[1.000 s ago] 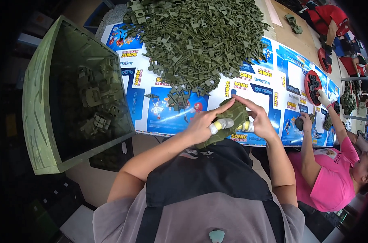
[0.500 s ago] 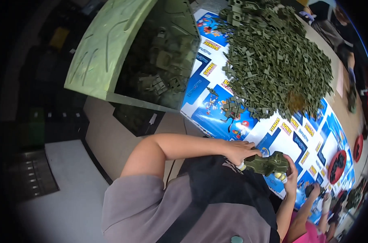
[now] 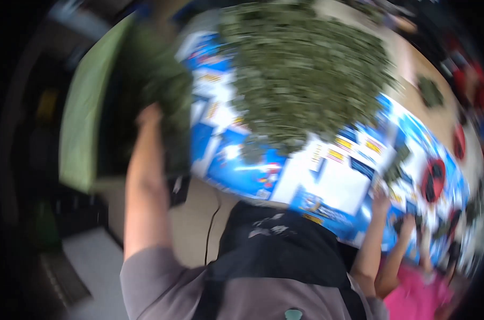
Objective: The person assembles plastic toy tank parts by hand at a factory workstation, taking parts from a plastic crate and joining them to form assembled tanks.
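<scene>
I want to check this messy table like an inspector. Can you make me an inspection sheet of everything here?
Surface: table, mostly covered by blue and white printed sheets.
Job's things: dark green piece, blurred, at the left hand, over the green bin.
Clutter: big heap of small green parts; a smaller green clump; red and black round items.
Hands: left hand reaches to the bin, grip too blurred to judge; right hand rests at the table edge, grip unclear.
Cables: thin dark line below the table, maybe a cable.
Surroundings: another person in a pink top at the right; dark floor at the left.
</scene>
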